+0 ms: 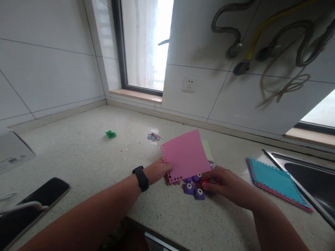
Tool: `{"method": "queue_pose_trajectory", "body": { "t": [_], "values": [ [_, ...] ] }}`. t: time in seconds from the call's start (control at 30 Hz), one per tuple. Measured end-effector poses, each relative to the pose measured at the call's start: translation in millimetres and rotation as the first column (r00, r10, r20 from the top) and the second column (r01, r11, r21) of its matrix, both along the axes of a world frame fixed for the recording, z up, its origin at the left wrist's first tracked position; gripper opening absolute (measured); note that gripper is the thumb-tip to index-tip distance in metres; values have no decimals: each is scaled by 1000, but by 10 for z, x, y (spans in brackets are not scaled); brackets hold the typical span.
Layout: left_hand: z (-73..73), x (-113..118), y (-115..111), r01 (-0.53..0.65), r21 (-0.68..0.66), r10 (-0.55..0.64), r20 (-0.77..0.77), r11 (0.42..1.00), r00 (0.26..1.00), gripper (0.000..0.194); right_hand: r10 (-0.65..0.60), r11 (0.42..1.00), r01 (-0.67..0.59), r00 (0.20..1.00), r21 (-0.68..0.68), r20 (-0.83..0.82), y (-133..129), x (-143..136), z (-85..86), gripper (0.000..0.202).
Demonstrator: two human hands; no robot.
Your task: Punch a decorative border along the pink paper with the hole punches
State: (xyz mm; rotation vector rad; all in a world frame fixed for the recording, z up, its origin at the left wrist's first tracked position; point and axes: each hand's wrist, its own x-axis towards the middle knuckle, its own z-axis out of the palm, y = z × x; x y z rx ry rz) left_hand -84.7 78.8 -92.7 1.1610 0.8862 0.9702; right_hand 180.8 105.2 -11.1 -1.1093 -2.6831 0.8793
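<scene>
A pink sheet of paper [185,153] is gripped at its lower left edge by my left hand [162,170], thumb on top. Small shapes are punched along its left and bottom edges. Close to the sheet's lower right corner, my right hand [219,182] has its fingers closed on a red punch [204,184]. Several purple punches [199,194] stand on the counter between my hands, some partly covered by the sheet. Behind the pink sheet lies a pale green paper [207,150], mostly hidden.
Blue and red punched sheets [278,180] are stacked at the right beside a metal sink [316,185]. Paper bits [154,137] and a green scrap [110,134] lie further back. A black device [35,208] with a white cable and a box [8,153] are at the left.
</scene>
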Motion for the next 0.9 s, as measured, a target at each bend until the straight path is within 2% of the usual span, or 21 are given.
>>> {"method": "queue_pose_trajectory", "body": {
  "t": [0.27, 0.4, 0.7, 0.83, 0.9],
  "values": [
    [-33, -23, 42, -12, 3, 12, 54, 1000, 998, 38, -11, 997, 8, 999, 75, 47, 30, -22, -110, 29],
    [-65, -11, 55, -40, 8, 39, 116, 999, 993, 47, -19, 999, 17, 999, 40, 40, 16, -42, -127, 31],
    [-59, -23, 42, -55, -7, 55, 129, 998, 990, 44, 40, 999, -40, 998, 10, 42, 35, -42, -121, 34],
    [-93, -35, 60, -27, 2, 27, 119, 1000, 993, 38, 6, 999, -6, 1000, -37, 11, 57, -27, -148, 35],
    [-109, -40, 71, -23, 6, 23, 111, 1000, 994, 36, -8, 1000, 7, 1000, -18, -25, 72, -17, -165, 34]
  ]
}}
